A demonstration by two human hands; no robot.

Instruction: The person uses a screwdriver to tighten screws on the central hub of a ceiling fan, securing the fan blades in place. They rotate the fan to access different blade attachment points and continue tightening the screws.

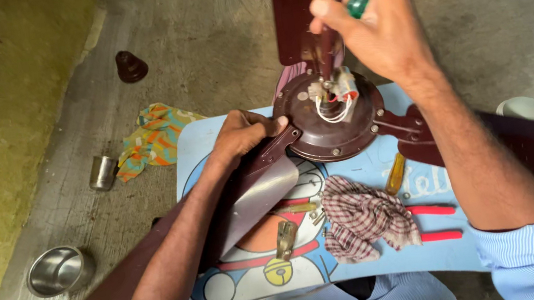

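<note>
A dark brown ceiling fan motor [332,125] lies on a small blue cartoon-printed table [365,178], its blades reaching out left, right and away. My left hand [241,136] presses on the near-left blade [253,199] close to the blade bracket. My right hand [370,18] grips the brown down rod [328,41] that stands up from the motor's centre, a green-stoned ring on one finger. White wires and a small connector [336,94] sit at the rod's base.
A checked cloth [364,219], red-handled pliers [435,221], a yellow-handled screwdriver [394,175] and a metal part [285,239] lie on the table. On the concrete floor are a steel bowl [58,270], a steel cup [102,172], a colourful rag [154,140] and a brown canopy cup [131,66].
</note>
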